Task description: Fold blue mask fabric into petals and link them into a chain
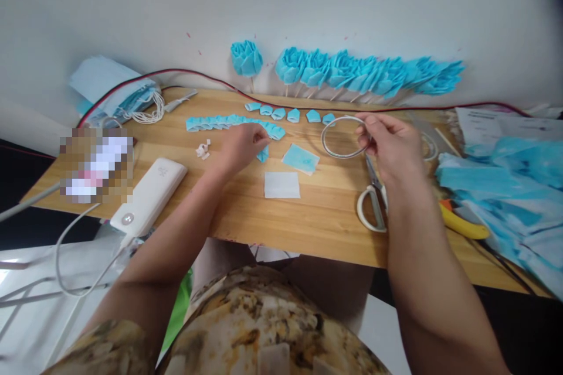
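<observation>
My right hand pinches the edge of a thin, nearly used-up roll of tape, held above the table like a ring. My left hand is closed, thumb against forefinger; what it holds, if anything, cannot be made out. A small blue folded piece shows just beneath its fingertips. Behind that hand runs an overlapping row of blue folded petals, with several separate folded petals farther back. Between my hands lie a flat blue rectangle and a white rectangle.
Blue flowers on sticks lean along the wall behind a red-black cable. Scissors lie under my right wrist. Blue sheets pile at right, near a yellow-handled tool. At left are a power bank and white scraps.
</observation>
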Demonstrator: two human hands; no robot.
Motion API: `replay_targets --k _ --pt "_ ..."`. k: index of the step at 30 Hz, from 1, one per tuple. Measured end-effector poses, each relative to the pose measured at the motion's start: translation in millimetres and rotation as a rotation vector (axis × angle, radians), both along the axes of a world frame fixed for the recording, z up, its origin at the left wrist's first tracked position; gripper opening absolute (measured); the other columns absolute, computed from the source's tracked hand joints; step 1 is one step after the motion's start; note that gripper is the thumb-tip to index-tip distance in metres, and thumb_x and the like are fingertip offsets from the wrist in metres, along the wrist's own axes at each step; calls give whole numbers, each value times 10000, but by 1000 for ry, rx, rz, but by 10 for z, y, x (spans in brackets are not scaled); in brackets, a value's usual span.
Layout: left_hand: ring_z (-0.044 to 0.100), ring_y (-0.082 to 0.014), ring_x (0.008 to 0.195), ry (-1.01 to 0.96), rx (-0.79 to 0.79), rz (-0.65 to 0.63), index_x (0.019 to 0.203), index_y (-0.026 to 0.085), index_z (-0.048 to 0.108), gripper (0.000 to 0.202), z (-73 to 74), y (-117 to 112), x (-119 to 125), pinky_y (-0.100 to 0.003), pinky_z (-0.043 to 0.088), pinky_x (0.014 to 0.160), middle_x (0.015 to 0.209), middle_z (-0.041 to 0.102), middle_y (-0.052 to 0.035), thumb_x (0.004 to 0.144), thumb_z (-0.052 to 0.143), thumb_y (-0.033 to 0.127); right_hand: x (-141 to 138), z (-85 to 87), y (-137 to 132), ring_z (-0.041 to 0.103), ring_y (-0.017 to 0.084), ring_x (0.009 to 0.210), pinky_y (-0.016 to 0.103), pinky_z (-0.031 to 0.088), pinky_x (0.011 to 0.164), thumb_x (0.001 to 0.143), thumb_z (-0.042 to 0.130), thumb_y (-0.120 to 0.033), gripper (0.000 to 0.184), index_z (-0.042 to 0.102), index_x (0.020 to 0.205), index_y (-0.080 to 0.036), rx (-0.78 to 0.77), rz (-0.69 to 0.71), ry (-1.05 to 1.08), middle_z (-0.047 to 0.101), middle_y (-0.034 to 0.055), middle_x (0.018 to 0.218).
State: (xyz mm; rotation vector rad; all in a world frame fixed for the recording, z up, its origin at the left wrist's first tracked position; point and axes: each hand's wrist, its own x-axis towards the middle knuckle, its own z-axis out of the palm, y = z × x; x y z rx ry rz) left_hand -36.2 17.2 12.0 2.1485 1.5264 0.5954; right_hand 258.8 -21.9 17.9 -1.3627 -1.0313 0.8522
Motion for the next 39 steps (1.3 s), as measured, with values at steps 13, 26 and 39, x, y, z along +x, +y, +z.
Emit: replay_targets --k 13,26,39 --pt "565 -177 720 58 138 42 732 172 701 261 272 -162 1 -310 376 677 804 730 -74 919 578 306 -151 17 -43 494 92 520 241 287 433 788 843 -498 237 806 852 -273 -12 174 13 719 11 764" --pt "501 -90 483 -678 -749 -254 796 145 723 341 341 -249 594 -231 387 513 530 546 -2 1032 531 300 -219 40 -105 505 106 559 246 325 493 708 853 -581 370 767 819 -238 -49 368 -40 706 11 722" --pt "585 -107 588 -971 -686 -204 791 150 640 297 331 -238 419 -242 469 550 781 687 -62 884 724 419 307 456 -942 617 206 611 330 394 607 964 686 -350 130 785 936 -272 -119 18 -1027 715 36 706"
